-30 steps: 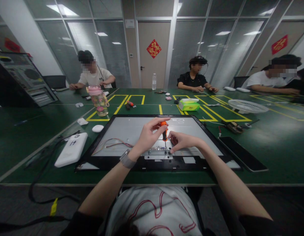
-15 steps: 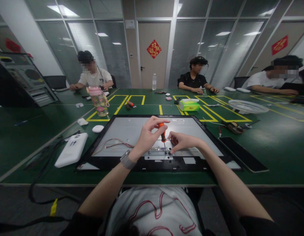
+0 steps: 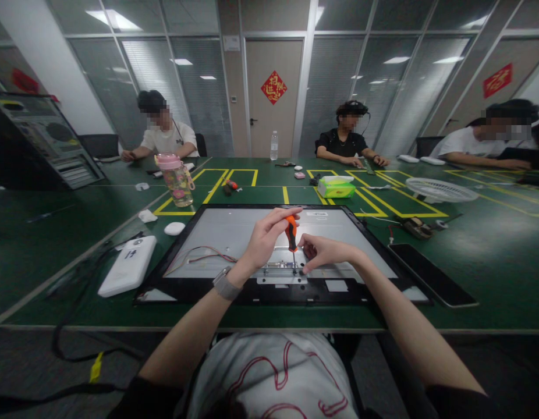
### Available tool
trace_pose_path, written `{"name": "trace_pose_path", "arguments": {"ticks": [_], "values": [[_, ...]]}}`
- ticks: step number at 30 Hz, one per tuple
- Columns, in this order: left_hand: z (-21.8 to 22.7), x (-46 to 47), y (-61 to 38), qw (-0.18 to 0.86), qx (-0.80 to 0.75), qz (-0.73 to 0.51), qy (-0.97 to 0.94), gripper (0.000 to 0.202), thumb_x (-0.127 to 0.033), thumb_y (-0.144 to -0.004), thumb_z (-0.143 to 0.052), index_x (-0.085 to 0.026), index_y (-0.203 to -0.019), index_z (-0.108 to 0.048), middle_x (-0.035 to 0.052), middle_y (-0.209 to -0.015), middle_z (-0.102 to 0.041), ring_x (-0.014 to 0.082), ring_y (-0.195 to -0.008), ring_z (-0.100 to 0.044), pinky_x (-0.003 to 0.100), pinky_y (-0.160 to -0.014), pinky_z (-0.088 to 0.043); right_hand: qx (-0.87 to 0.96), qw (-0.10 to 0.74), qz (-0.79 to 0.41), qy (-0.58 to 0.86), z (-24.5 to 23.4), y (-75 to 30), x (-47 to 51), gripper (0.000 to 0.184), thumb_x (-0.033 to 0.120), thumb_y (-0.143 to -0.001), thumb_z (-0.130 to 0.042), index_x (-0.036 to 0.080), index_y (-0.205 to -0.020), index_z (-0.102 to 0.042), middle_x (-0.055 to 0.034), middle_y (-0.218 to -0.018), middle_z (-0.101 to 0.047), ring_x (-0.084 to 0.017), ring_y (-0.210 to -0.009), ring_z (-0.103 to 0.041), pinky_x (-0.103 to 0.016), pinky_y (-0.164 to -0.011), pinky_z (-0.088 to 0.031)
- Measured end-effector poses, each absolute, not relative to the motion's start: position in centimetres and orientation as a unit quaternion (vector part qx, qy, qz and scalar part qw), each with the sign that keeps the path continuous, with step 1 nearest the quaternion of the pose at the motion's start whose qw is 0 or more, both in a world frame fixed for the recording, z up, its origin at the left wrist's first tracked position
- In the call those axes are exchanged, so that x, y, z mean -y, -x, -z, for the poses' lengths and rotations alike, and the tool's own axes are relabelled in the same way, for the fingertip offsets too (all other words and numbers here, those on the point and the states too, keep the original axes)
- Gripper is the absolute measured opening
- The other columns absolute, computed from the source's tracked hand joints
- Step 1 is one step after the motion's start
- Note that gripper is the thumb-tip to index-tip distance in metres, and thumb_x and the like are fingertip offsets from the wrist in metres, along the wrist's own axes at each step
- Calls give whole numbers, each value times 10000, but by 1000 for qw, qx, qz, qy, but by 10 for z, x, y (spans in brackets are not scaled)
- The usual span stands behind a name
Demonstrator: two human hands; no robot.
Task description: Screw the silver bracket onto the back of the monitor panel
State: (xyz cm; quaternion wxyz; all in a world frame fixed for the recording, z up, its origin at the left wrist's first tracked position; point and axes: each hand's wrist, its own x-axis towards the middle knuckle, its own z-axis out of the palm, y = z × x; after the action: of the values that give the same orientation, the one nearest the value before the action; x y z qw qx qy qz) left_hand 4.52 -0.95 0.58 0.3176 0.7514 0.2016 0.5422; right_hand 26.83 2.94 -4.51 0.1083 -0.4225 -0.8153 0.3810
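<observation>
My left hand (image 3: 266, 233) is closed at an orange and black screwdriver (image 3: 291, 233), its fingers stretched over the top of the handle. The screwdriver stands almost upright, with its tip down at a small metal bracket (image 3: 278, 280) near the front edge of a flat display panel (image 3: 234, 224). Just right of the shaft is my right hand (image 3: 324, 251), resting on the panel. Its thumb points down by the bracket and its fingers are bent, apart from the thumb, with nothing visible between them. Thin wires (image 3: 204, 251) run across the panel's left side.
A white power bank (image 3: 128, 266) lies left of the panel, a black phone (image 3: 431, 273) to its right. Behind stand a pink-lidded bottle (image 3: 176, 180) and a green tissue pack (image 3: 336, 187). A computer case (image 3: 42, 139) is at far left. Several people sit across the table.
My left hand's fingers have straightened over the top of the screwdriver handle, where thumb and finger pinched it before. My right hand has stayed in place.
</observation>
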Motion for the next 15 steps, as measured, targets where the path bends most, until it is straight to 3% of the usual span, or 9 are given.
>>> {"name": "trace_pose_path", "arguments": {"ticks": [6,11,15], "values": [[-4,9,-46,290,-232,-553,-746,244,-319,-897,-588,-222,-1076,-723,60,-963,-610,163,-884,-593,289,-756,-522,815,108,-384,420,47,-269,-31,676,560,-583,-842,189,-1005,-466,53,-716,-525,-138,-655,-498,-263,-597,-385],[-5,10,-46,302,-222,-550,-746,302,-262,-959,-460,-212,-1133,-701,64,-972,-641,163,-908,-621,322,-849,-512,817,109,-381,420,49,-271,-32,682,554,-581,-850,190,-1012,-467,48,-726,-526,-145,-668,-507,-267,-604,-392],[-5,11,-47,296,-254,-570,-723,211,-297,-892,-596,-200,-1026,-726,49,-938,-590,141,-822,-600,269,-726,-526,818,105,-380,420,49,-271,-33,682,546,-585,-849,190,-1016,-458,50,-719,-531,-144,-657,-505,-265,-596,-387]]}}
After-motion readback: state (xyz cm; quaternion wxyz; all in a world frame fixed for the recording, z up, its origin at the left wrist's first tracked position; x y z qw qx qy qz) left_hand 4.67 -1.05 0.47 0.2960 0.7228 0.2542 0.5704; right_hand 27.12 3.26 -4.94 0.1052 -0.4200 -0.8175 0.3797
